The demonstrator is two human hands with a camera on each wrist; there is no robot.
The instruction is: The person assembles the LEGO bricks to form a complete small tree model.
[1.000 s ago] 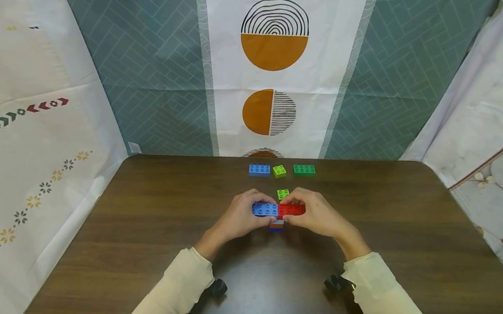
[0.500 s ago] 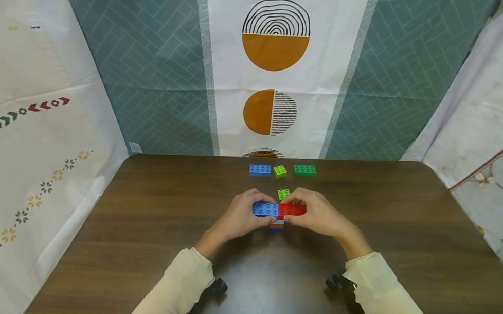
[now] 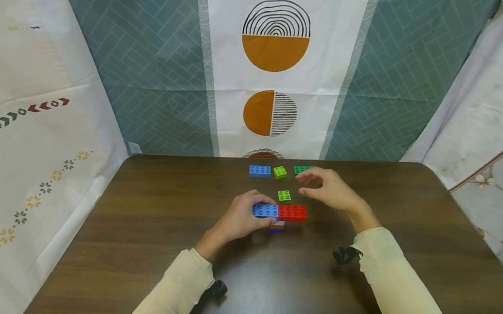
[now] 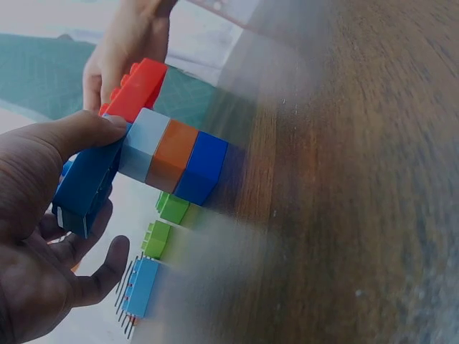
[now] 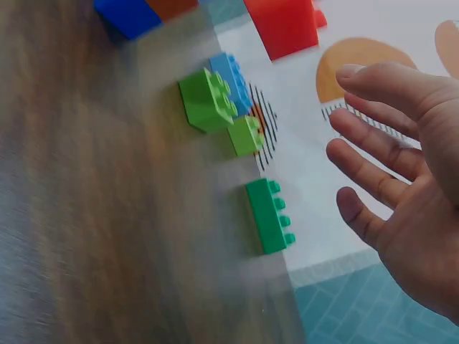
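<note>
Light blue brick (image 3: 265, 210) pinched in my left hand (image 3: 245, 214), thumb along the near side, fingers on the far side; it sits at the top of a short column, raised above the table. Red brick (image 3: 292, 213) set end to end with it, touching, reaching out to my right. Beneath the meeting ends, going down: pale brick (image 4: 146, 143), orange brick (image 4: 172, 155), dark blue brick (image 4: 203, 168) at the bottom, on the tabletop. Stud tops too small to read for any lettering. Right hand (image 3: 330, 189) held wide, thumb apart from the fingers, touching nothing, up and right of the red brick; from the head it covers part of a green brick (image 5: 268, 216). Just beyond the column, near lime brick (image 3: 284, 196); farther back, far blue brick (image 3: 260, 170) and far lime brick (image 3: 280, 172), in a row with the green one. All on a brown wooden table (image 3: 159, 204). Behind, a hanging cloth (image 3: 158, 74): teal panels, white strip, orange-and-black circles. Small pale patch (image 3: 134, 148) near the table's far left corner, too small to read.
</note>
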